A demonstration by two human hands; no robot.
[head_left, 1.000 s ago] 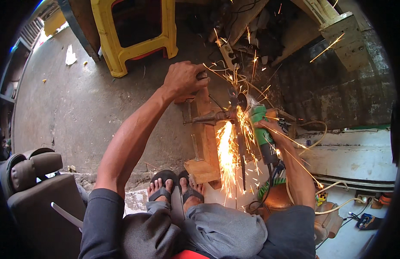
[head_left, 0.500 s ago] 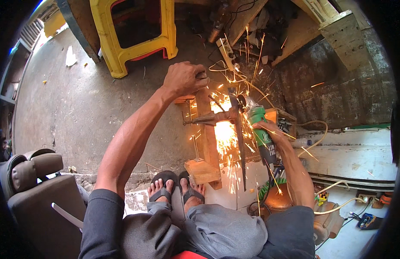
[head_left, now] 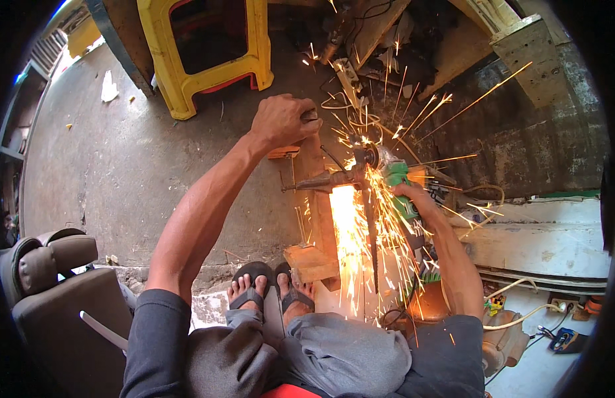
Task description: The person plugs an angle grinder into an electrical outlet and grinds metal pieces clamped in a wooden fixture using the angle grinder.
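My right hand point(head_left: 415, 199) is wrapped round a green and black angle grinder point(head_left: 397, 174). Its dark disc point(head_left: 372, 156) meets a long, dark, flat metal piece point(head_left: 370, 229), and bright sparks fly down and outward. The metal piece is held in a rusty clamp-like vise point(head_left: 328, 180) on a wooden beam point(head_left: 324, 222). My left hand point(head_left: 285, 124) is a fist by the beam's far end, fingers curled; whether anything is in them is hidden. Glare hides much of the area under the vise.
A yellow plastic stool point(head_left: 185, 86) stands at the far left, a grey padded chair point(head_left: 68, 318) at the near left. A power strip point(head_left: 348, 83) and cables lie beyond the grinder. My sandalled feet point(head_left: 249, 292) are close to a wood block point(head_left: 311, 263). Tools lie at the right.
The grinder has shifted slightly away from me and left along the metal piece. The spark spray is now wider, reaching right and toward me. My left hand stays put.
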